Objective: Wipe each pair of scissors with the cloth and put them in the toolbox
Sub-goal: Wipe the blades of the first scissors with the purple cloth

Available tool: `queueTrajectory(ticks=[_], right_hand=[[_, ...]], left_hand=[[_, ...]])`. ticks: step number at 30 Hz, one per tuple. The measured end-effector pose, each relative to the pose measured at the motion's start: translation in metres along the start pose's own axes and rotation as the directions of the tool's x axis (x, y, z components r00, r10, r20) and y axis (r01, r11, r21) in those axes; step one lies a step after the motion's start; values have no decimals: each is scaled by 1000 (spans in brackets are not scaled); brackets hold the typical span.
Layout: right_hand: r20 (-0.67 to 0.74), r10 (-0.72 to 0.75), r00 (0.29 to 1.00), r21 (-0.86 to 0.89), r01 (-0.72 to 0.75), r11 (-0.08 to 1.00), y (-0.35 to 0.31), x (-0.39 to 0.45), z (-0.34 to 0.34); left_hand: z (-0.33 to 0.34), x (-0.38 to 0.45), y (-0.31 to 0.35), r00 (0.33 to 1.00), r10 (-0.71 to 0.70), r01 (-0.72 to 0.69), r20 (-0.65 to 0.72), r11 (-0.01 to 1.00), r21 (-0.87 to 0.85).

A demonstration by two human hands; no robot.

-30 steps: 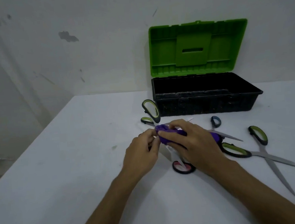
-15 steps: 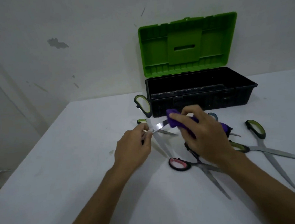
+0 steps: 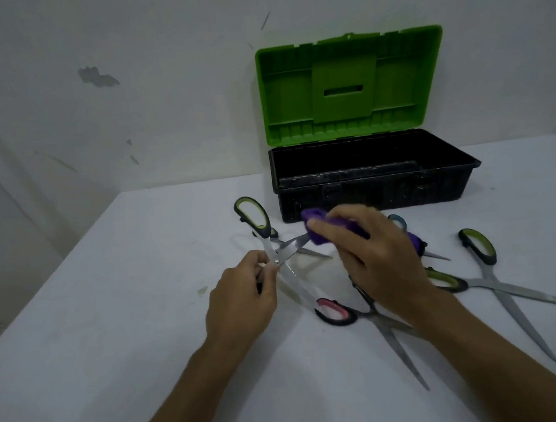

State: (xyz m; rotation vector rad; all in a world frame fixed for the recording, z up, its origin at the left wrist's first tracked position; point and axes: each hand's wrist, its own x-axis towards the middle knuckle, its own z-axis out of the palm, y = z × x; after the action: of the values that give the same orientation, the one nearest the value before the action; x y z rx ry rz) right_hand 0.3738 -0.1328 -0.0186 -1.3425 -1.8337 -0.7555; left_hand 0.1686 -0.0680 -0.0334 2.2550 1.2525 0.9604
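Note:
My left hand [image 3: 243, 300] holds an opened pair of green-handled scissors [image 3: 253, 216] near the pivot, above the table. My right hand [image 3: 373, 253] grips a purple cloth [image 3: 317, 224] wrapped over the end of one blade. The black toolbox [image 3: 378, 196] with its green lid [image 3: 350, 85] raised stands behind my hands; no scissors show inside it.
On the white table [image 3: 112, 323] lie pink-handled scissors [image 3: 336, 312] under my right wrist, large green-handled scissors [image 3: 479, 248] at the right, and a blue-handled pair [image 3: 399, 221] partly hidden behind my right hand. A wall rises behind the table.
The scissors have been lifted and spread open. My right hand has slid the cloth outward along one blade, from near the pivot to the tip.

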Motion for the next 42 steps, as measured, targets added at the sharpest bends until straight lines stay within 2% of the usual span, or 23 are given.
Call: queueTrajectory(ticks=[3, 7, 8, 10, 12, 13, 16, 18, 20, 24, 25, 27, 29, 30, 33, 35, 37, 39, 42], right_hand=[[126, -112, 986, 57, 106, 993, -14, -3, 9], [28, -129, 991, -10, 129, 992, -1, -5, -7], [0, -113, 994, -57, 113, 992, 2, -4, -13], [-59, 13, 998, -137, -21, 990, 9, -1, -20], [-111, 135, 985, -149, -151, 977, 10, 2, -23], [-113, 130, 985, -130, -144, 981, 6, 3, -23], [-5, -107, 994, -48, 107, 993, -15, 2, -13], [64, -190, 980, -8, 191, 982, -25, 5, -6], [13, -126, 992, -36, 126, 991, -16, 8, -3], [-100, 83, 992, -127, -95, 987, 12, 4, -13], [-106, 75, 992, -124, -88, 988, 11, 2, -13], [-64, -34, 997, -92, 28, 995, 2, 0, -9], [22, -146, 989, -44, 147, 988, -9, 1, -1], [53, -158, 986, -34, 160, 986, -12, 3, 1], [3, -25, 1000, -61, 25, 998, -6, 7, 2], [-61, 125, 990, -85, -130, 988, 6, 6, -4], [-106, 190, 976, -98, -200, 975, 15, 4, -9], [-91, 112, 990, -85, -119, 989, 9, 3, -9], [36, -78, 996, -62, 80, 995, -11, 4, -2]], left_hand=[[-4, -2, 2, 997, 80, -81, -18, 995, -53], [-5, -3, 16, 987, 162, -162, -16, 959, -233], [-3, -2, 18, 987, 157, -160, -31, 960, -231], [-1, -1, 20, 989, 130, -141, -67, 969, -200], [-2, -3, 16, 991, 107, -118, -76, 980, -163], [-3, -4, 13, 993, 94, -104, -74, 985, -139], [-8, -5, 8, 986, 134, -141, -98, 987, -78], [-11, -3, 8, 972, 199, -212, -127, 972, -101], [-13, 1, 5, 964, 214, -233, -158, 966, -111], [-11, -1, 5, 980, 147, -159, -131, 983, -87], [-10, -1, 6, 985, 127, -135, -114, 988, -71], [-9, -2, 7, 989, 112, -117, -96, 992, -52], [-9, -2, 6, 984, 149, -155, -100, 986, -60], [-10, -2, 7, 979, 175, -182, -103, 981, -71], [-12, 0, 4, 974, 191, -202, -122, 975, -92], [-11, 0, 3, 982, 155, -167, -107, 979, -114], [-8, 0, 3, 991, 116, -125, -72, 982, -142], [-6, 0, 3, 991, 118, -124, -57, 984, -124], [-8, -1, 5, 980, 186, -192, -69, 977, -90]])
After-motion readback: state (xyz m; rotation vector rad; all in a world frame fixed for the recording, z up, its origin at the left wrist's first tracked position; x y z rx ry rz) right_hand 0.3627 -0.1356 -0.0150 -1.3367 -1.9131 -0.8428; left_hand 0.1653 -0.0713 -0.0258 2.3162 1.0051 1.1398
